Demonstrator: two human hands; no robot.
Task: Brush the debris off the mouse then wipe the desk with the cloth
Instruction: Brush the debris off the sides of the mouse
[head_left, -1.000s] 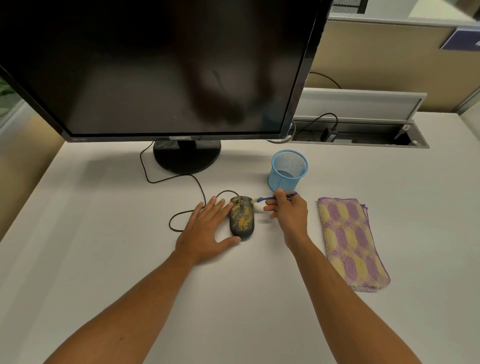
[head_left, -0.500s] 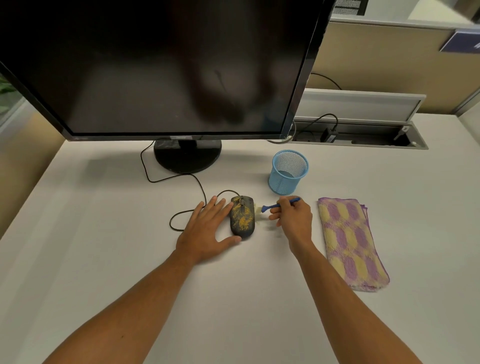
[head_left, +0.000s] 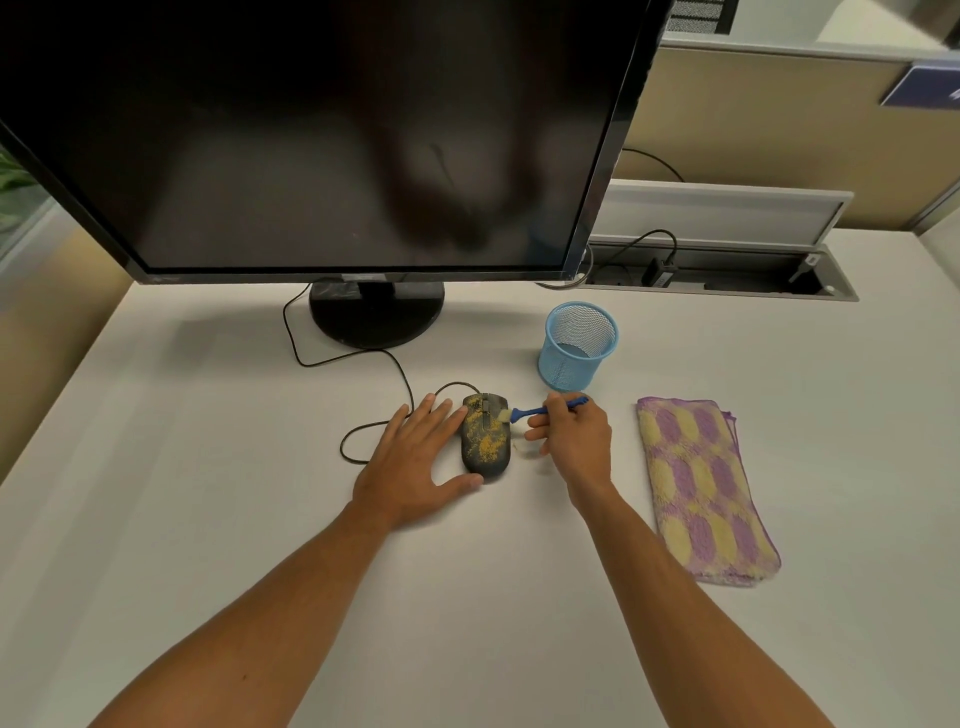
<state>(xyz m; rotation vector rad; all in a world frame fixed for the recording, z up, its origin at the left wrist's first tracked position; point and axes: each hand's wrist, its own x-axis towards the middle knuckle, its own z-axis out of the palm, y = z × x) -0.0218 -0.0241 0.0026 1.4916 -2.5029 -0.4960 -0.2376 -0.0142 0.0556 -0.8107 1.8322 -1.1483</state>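
A dark wired mouse (head_left: 485, 436) speckled with yellow debris lies on the white desk (head_left: 208, 467). My left hand (head_left: 415, 462) lies flat beside it, fingers straight along its left side and thumb against its near end. My right hand (head_left: 571, 441) pinches a small blue brush (head_left: 540, 411). The brush's pale bristles touch the mouse's upper right edge. A folded purple-and-yellow cloth (head_left: 701, 488) lies to the right of my right hand.
A blue mesh cup (head_left: 579, 345) stands just behind the brush. A large dark monitor (head_left: 311, 130) on a round black stand (head_left: 376, 317) fills the back. The mouse cable (head_left: 363, 358) loops left. An open cable tray (head_left: 727, 275) runs along the back right.
My right hand has carried the brush leftwards until its bristles reach the mouse's right edge. My left hand and the mouse have stayed put.
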